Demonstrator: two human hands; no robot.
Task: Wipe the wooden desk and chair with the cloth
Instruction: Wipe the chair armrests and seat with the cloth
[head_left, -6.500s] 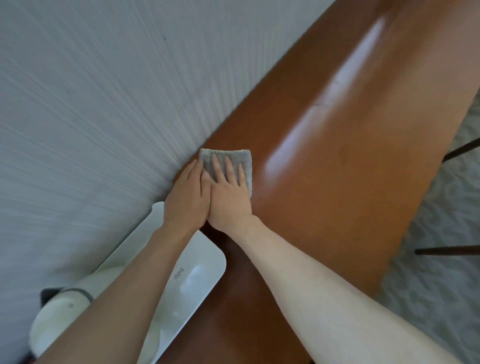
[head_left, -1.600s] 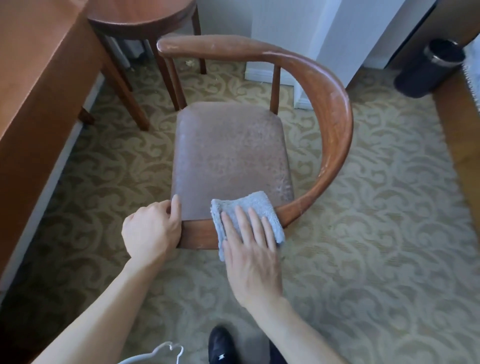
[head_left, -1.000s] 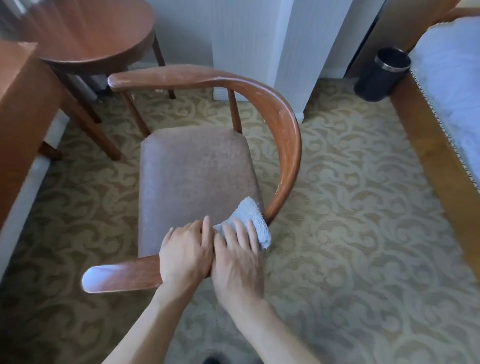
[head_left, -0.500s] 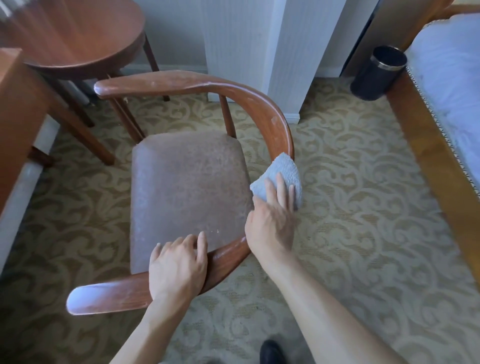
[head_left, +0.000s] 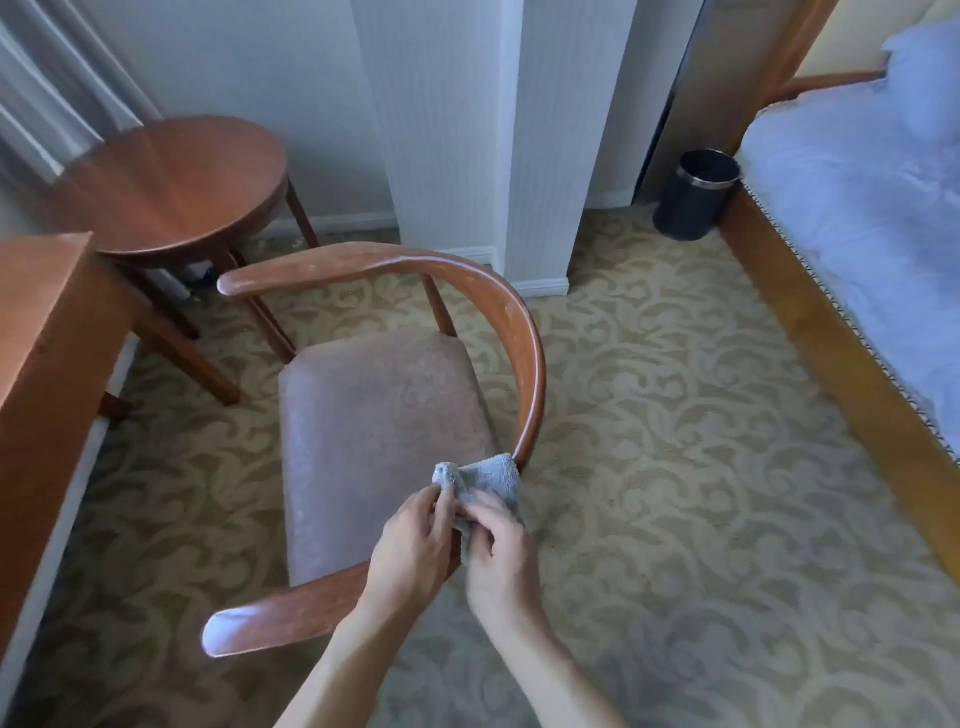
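Observation:
The wooden chair (head_left: 530, 364) has a curved back-and-arm rail around a brownish padded seat (head_left: 374, 436). A small grey-blue cloth (head_left: 491, 480) is bunched just above the rail's near bend. My left hand (head_left: 410, 551) pinches the cloth's left corner. My right hand (head_left: 498, 556) grips its lower right part. Both hands are together over the rail, and they hide the stretch of rail beneath them. The wooden desk (head_left: 47, 364) stands at the left edge, with only its end and side in view.
A round wooden side table (head_left: 176, 182) stands behind the chair at the left. A white pillar (head_left: 467, 130) rises beyond the chair. A black waste bin (head_left: 696, 195) and a bed (head_left: 857, 218) with a wooden frame are at the right. Patterned carpet covers the floor.
My right hand has come back down the rail from the chair's back curve with the cloth. My left hand has left the armrest and taken hold of the cloth too.

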